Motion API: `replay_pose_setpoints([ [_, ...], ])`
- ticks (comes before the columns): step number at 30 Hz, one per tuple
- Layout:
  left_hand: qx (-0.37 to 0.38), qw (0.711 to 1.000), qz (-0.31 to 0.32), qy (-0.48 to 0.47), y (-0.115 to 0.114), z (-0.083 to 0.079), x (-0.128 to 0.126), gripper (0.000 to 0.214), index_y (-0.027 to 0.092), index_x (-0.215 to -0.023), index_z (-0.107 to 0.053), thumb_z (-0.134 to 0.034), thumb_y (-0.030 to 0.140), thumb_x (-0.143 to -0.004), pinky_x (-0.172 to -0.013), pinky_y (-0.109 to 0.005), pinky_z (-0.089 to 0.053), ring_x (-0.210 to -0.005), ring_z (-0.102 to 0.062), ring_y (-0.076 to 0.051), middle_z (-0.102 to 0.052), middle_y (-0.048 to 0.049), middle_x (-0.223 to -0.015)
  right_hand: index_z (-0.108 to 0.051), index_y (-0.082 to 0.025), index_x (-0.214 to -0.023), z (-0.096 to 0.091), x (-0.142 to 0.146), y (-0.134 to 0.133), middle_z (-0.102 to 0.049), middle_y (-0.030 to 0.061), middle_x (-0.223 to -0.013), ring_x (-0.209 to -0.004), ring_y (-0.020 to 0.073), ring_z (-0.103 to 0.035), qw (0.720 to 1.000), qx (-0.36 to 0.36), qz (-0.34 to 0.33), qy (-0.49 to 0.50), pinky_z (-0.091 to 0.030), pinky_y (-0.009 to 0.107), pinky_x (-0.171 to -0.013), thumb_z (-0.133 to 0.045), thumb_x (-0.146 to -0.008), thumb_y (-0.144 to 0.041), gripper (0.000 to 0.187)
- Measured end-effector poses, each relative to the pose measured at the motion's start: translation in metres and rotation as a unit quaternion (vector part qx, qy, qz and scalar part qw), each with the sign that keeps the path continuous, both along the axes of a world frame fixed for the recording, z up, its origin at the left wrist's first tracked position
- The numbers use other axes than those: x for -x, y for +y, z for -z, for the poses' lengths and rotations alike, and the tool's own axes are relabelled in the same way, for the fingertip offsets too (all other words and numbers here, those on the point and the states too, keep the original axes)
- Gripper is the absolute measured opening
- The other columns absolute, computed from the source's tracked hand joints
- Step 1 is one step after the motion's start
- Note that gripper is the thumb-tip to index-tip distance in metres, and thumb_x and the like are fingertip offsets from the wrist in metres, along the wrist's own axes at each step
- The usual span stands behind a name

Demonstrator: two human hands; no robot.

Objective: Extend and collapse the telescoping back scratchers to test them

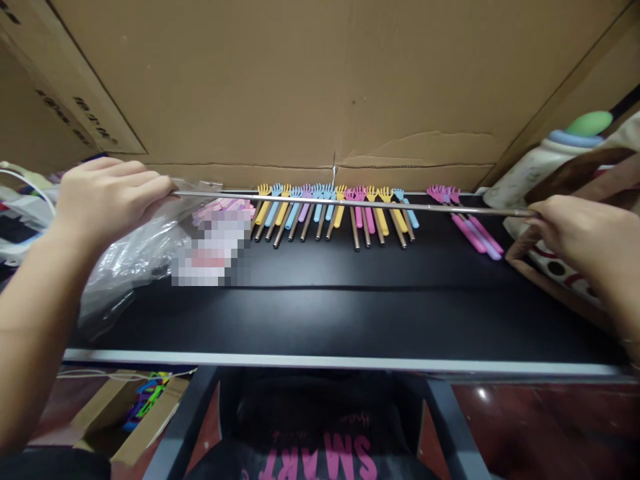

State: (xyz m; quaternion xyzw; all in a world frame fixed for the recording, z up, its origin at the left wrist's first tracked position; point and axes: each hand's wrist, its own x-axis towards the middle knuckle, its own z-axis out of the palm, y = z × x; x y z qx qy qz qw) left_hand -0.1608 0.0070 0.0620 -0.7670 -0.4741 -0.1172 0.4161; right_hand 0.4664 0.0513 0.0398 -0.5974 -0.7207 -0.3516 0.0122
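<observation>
A long thin telescopic metal rod (350, 203) stretches level across the view, above the black table (350, 313). My left hand (107, 197) is closed on its left end and my right hand (580, 230) pinches its right end. Behind and under the rod lies a row of several small back scratchers (333, 213) with yellow, blue and pink hand-shaped heads and coloured grips. A few pink ones (467, 220) lie apart to the right.
A crumpled clear plastic bag (140, 257) lies at the table's left, under my left hand. Cardboard walls (320, 80) stand behind. A patterned bag (565, 267) and a bottle (545, 160) sit at the right. A cardboard box (135, 407) with coloured items is on the floor, lower left.
</observation>
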Motion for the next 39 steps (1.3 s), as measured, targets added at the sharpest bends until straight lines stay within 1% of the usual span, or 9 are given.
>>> replay_pose_setpoints([
  [13,0.071,0.997,0.006,0.027,0.015,0.011,-0.009,0.028,0.021,-0.067,-0.051,-0.038,0.029,-0.090,-0.056,-0.025,-0.026,-0.062,-0.042,-0.015,-0.052,0.0001,-0.061,-0.065,-0.013,-0.088,-0.005,0.021,0.004,-0.068,0.0142,-0.083,-0.074,0.0165,-0.056,0.998,-0.058,-0.021,-0.007,-0.029,0.027,-0.057,-0.041,-0.090,-0.036,0.034],
  [16,0.077,0.996,0.033,0.030,0.014,0.013,-0.048,0.026,0.020,-0.067,-0.051,-0.039,0.024,-0.090,-0.054,-0.026,-0.025,-0.057,-0.044,-0.014,-0.054,0.0003,-0.060,-0.065,-0.015,-0.084,-0.010,0.058,0.002,-0.067,0.0109,-0.075,-0.067,0.0149,-0.055,0.994,-0.061,-0.088,0.001,-0.026,0.026,-0.053,-0.037,-0.090,-0.039,0.037],
  [19,0.067,0.993,0.093,-0.002,0.011,0.013,-0.107,0.031,0.019,-0.066,-0.053,-0.041,0.030,-0.093,-0.051,-0.027,-0.022,-0.052,-0.047,-0.014,-0.056,0.0000,-0.058,-0.063,-0.017,-0.083,-0.009,0.119,-0.009,-0.067,0.0058,-0.073,-0.062,0.0131,-0.053,0.983,-0.061,-0.174,-0.007,-0.022,0.025,-0.051,-0.036,-0.091,-0.039,0.035],
  [22,0.063,0.988,0.142,0.012,0.002,0.012,-0.161,0.029,0.019,-0.067,-0.055,-0.042,0.025,-0.092,-0.049,-0.027,-0.022,-0.048,-0.049,-0.014,-0.054,0.0003,-0.053,-0.060,-0.018,-0.076,-0.001,0.177,-0.028,-0.061,0.0024,-0.063,-0.054,0.0116,-0.049,0.973,-0.042,-0.229,0.000,-0.015,0.026,-0.049,-0.032,-0.094,-0.037,0.038],
  [27,0.018,0.984,0.174,0.036,-0.012,0.013,-0.198,0.026,0.017,-0.067,-0.056,-0.043,0.012,-0.089,-0.050,-0.026,-0.028,-0.048,-0.052,-0.013,-0.055,0.0005,-0.053,-0.057,-0.017,-0.076,0.004,0.221,-0.057,-0.058,0.0009,-0.060,-0.048,0.0103,-0.043,0.962,-0.064,-0.266,0.012,-0.011,0.028,-0.050,-0.032,-0.096,-0.034,0.037],
  [31,0.008,0.981,0.191,0.017,-0.009,0.019,-0.196,0.029,0.018,-0.068,-0.057,-0.043,0.019,-0.093,-0.049,-0.027,-0.027,-0.049,-0.051,-0.014,-0.053,0.0009,-0.051,-0.056,-0.017,-0.073,0.002,0.222,-0.057,-0.055,0.0002,-0.059,-0.049,0.0097,-0.040,0.954,-0.087,-0.286,-0.019,-0.013,0.028,-0.052,-0.033,-0.096,-0.034,0.037],
  [34,0.014,0.981,0.191,0.018,-0.002,0.020,-0.175,0.030,0.019,-0.069,-0.057,-0.044,0.027,-0.095,-0.050,-0.028,-0.027,-0.051,-0.050,-0.014,-0.054,0.0008,-0.054,-0.057,-0.018,-0.073,0.004,0.200,-0.046,-0.054,-0.0001,-0.058,-0.053,0.0097,-0.041,0.950,-0.091,-0.295,-0.041,-0.016,0.026,-0.053,-0.034,-0.096,-0.039,0.039],
  [37,0.010,0.990,0.140,0.018,0.007,0.017,-0.126,0.033,0.020,-0.067,-0.055,-0.043,0.032,-0.095,-0.053,-0.027,-0.028,-0.054,-0.048,-0.013,-0.057,0.0005,-0.058,-0.061,-0.018,-0.076,0.002,0.148,-0.028,-0.058,0.0020,-0.063,-0.055,0.0103,-0.039,0.972,-0.089,-0.216,-0.027,-0.019,0.025,-0.053,-0.033,-0.095,-0.045,0.042],
  [39,-0.003,0.995,0.092,0.030,0.012,0.015,-0.085,0.032,0.020,-0.068,-0.053,-0.041,0.033,-0.095,-0.054,-0.027,-0.029,-0.056,-0.046,-0.013,-0.058,0.0014,-0.060,-0.065,-0.017,-0.083,-0.003,0.106,-0.015,-0.061,0.0053,-0.070,-0.057,0.0106,-0.039,0.992,-0.049,-0.113,-0.005,-0.020,0.024,-0.053,-0.037,-0.091,-0.049,0.044],
])
